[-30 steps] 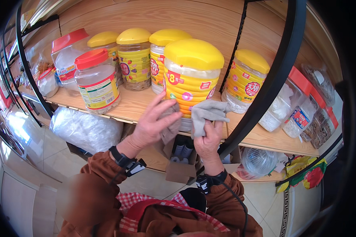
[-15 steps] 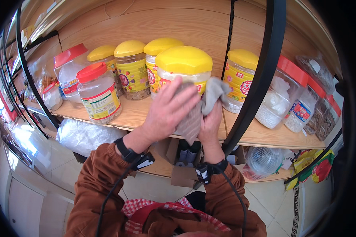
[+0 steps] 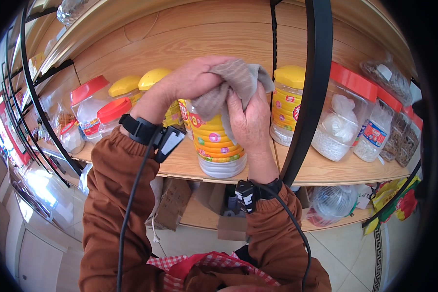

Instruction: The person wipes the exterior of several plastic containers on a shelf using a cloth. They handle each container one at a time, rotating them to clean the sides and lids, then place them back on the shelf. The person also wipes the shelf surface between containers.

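A grey striped cloth (image 3: pixel 236 80) is draped over the top of a large plastic jar (image 3: pixel 220 148) with a yellow patterned label, which stands upright near the shelf's front edge. My left hand (image 3: pixel 197 78) reaches over the jar's top, its fingers wrapped in the cloth and partly hidden by it. At the jar's right side, my right hand (image 3: pixel 250 117) grips the hanging part of the same cloth, thumb toward the jar. Cloth and hands cover the jar's lid.
Several yellow-lidded jars (image 3: pixel 153 78) stand behind my left arm, beside red-lidded jars (image 3: pixel 114 109). Right of my hands is another yellow-lidded jar (image 3: pixel 288 104), then a black shelf post (image 3: pixel 310 92) and red-lidded tubs (image 3: pixel 348 112). Cardboard boxes (image 3: pixel 173 204) sit on the lower shelf.
Both hands have moved up with the cloth, from in front of the jar onto its top and right side. The view has shifted, and my left arm now covers more jars at the left.
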`<state>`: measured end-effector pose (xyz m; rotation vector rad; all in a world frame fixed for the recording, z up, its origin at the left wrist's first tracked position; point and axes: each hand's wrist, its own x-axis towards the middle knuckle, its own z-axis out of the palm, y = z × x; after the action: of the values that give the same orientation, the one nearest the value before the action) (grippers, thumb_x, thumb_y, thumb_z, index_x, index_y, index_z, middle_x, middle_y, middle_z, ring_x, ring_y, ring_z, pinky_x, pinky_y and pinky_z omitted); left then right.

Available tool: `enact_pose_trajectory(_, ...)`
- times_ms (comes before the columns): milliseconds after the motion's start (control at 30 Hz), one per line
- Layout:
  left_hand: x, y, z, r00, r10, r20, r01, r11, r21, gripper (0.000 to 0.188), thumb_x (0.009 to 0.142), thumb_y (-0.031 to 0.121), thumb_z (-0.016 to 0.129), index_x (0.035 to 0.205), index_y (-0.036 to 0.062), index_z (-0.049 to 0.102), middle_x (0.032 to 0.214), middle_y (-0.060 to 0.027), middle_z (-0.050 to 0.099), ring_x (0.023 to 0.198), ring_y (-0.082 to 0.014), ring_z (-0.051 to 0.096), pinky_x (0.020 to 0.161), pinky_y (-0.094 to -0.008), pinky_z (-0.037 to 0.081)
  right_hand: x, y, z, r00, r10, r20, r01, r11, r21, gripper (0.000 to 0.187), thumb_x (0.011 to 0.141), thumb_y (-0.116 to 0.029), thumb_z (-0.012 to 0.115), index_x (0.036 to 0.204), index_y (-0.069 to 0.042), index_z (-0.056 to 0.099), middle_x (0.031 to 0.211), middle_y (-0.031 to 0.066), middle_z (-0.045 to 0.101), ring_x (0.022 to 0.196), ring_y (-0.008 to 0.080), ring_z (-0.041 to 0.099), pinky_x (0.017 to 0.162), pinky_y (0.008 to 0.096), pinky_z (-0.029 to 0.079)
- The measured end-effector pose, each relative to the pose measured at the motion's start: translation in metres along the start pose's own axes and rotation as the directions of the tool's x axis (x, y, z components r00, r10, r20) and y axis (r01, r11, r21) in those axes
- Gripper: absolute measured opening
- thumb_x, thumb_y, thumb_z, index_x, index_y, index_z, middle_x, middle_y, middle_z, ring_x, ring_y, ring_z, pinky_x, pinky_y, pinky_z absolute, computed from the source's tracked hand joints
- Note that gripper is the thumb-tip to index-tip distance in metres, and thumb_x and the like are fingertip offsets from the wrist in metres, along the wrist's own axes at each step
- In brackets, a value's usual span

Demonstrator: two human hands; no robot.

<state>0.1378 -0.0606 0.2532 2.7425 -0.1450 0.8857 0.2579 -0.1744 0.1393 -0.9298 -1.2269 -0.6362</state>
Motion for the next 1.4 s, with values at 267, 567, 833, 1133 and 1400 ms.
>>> enact_pose_trajectory(267, -0.048, -0.052, -0.012, 0.898, -0.418, -0.139, 0.368, 0.885, -0.285, 0.037, 0.103, 0.010, 0.054, 0.136, 0.0015, 0.069, 0.128, -0.0057, 0.073, 0.114, -0.0155, 0.065, 0.099, -0.0318, 0.053, -0.008, 0.010, 0.002, 0.990, 0.135, -0.052, -0.122, 0.972, 0.201, 0.040, 0.105, -0.031, 0.069, 0.127, 0.001, 0.063, 0.118, 0.0178, 0.064, 0.110, 0.0333, 0.064, 0.098, 0.0422, 0.051)
enact_pose_trajectory(567, -0.005, -0.016, -0.016, 0.985, 0.000, -0.170, -0.014, 0.997, -0.082, 0.049, 0.098, 0.006, 0.070, 0.146, 0.0066, 0.062, 0.127, -0.0101, 0.073, 0.117, -0.0170, 0.066, 0.105, -0.0330, 0.053, 0.002, 0.025, 0.015, 0.990, 0.096, -0.100, -0.061, 0.950, 0.306, 0.035, 0.104, -0.025, 0.072, 0.128, -0.001, 0.061, 0.117, 0.0103, 0.066, 0.106, 0.0237, 0.066, 0.095, 0.0365, 0.052)
enact_pose_trajectory(833, 0.028, -0.034, -0.008, 0.953, -0.216, 0.214, 0.238, 0.968, -0.082, 0.039, 0.107, 0.026, 0.061, 0.138, 0.0028, 0.068, 0.130, -0.0088, 0.073, 0.118, -0.0177, 0.066, 0.107, -0.0343, 0.051, -0.017, 0.043, 0.006, 0.975, 0.181, -0.130, -0.126, 0.930, 0.347, 0.033, 0.104, -0.021, 0.071, 0.129, -0.001, 0.060, 0.119, 0.0108, 0.066, 0.109, 0.0232, 0.065, 0.096, 0.0363, 0.052)
enact_pose_trajectory(1133, -0.027, -0.047, -0.024, 0.868, -0.484, -0.113, 0.495, 0.863, 0.103, 0.039, 0.103, 0.030, 0.064, 0.131, 0.0038, 0.072, 0.120, -0.0134, 0.077, 0.108, -0.0172, 0.069, 0.092, -0.0357, 0.056, -0.021, 0.049, 0.009, 0.978, 0.208, 0.003, -0.178, 0.829, 0.530, 0.040, 0.105, -0.024, 0.069, 0.136, 0.000, 0.057, 0.124, 0.0113, 0.063, 0.114, 0.0227, 0.063, 0.101, 0.0349, 0.050)
enact_pose_trajectory(1400, 0.032, -0.016, -0.006, 0.978, 0.066, 0.200, -0.078, 0.995, 0.056, 0.035, 0.102, 0.022, 0.069, 0.131, 0.0019, 0.066, 0.125, -0.0088, 0.072, 0.117, -0.0185, 0.066, 0.102, -0.0338, 0.053, -0.024, 0.048, 0.007, 0.968, 0.246, 0.046, -0.229, 0.796, 0.560, 0.039, 0.107, -0.019, 0.067, 0.139, 0.000, 0.057, 0.130, 0.0104, 0.063, 0.119, 0.0204, 0.062, 0.105, 0.0353, 0.049)
